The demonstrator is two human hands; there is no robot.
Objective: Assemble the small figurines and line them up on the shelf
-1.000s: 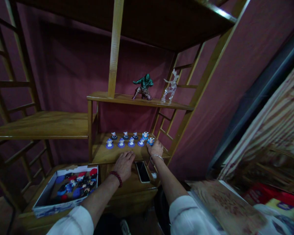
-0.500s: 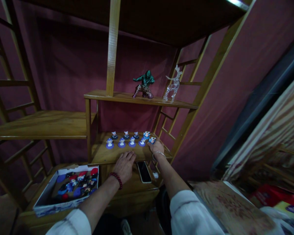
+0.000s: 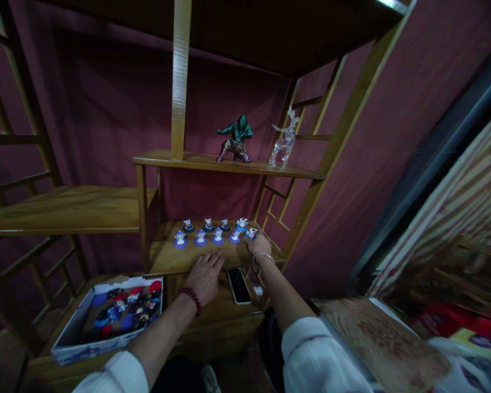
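Note:
My right hand (image 3: pixel 259 244) has its fingers closed on a small blue-and-white figurine (image 3: pixel 251 233) at the right end of the front row. Beside it stand several white figurines on purple bases, among them a purple-based figurine (image 3: pixel 217 236). Behind them is a row of dark-based figurines, such as a grey-headed figurine (image 3: pixel 208 224), and a blue figurine (image 3: pixel 242 224) at its right end. My left hand (image 3: pixel 207 275) rests on the front edge of the lower shelf (image 3: pixel 163 256), fingers stretched out, holding nothing.
A white box (image 3: pixel 67 341) of assorted figurines stands at lower left. In front of the shelf lies a phone (image 3: pixel 239 286), with a small white object (image 3: pixel 257 291) beside it. On the shelf above stand a green kneeling statue (image 3: pixel 237 139) and a clear deer (image 3: pixel 285 139).
The whole view has shifted slightly, so things appear a little further left. My right hand stays closed on the figurine, and my left hand remains on the shelf edge.

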